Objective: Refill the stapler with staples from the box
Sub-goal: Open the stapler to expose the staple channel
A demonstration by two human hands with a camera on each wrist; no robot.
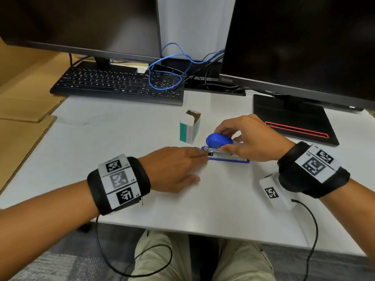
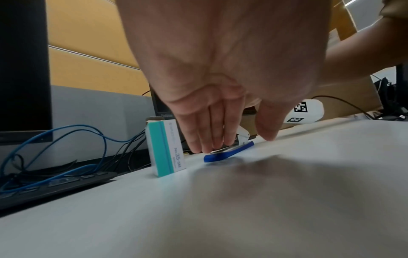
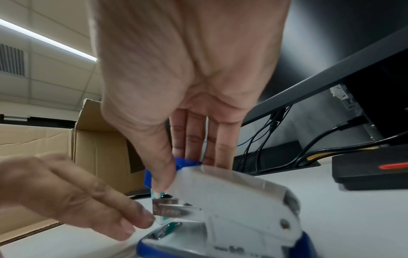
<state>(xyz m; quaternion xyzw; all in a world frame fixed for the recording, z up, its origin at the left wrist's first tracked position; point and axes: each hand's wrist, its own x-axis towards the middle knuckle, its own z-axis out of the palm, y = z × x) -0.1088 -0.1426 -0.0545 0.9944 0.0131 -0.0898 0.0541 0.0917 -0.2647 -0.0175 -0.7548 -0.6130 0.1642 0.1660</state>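
On the desk [image 1: 121, 128], beside the upright open box [image 1: 189, 127], the right hand [image 1: 249, 138] pinches the stapler [image 1: 223, 151] between thumb and fingers while the left hand's [image 1: 174, 169] nearly straight fingers touch its metal front end.

The stapler [image 1: 225, 152] sits on the table [image 1: 125, 142], near its front centre. The staple box [image 1: 189, 127] stands upright just behind and left of it. The keyboard [image 1: 119, 83] lies farther back left. The monitor stand base [image 1: 292, 118] lies behind and right of the stapler.
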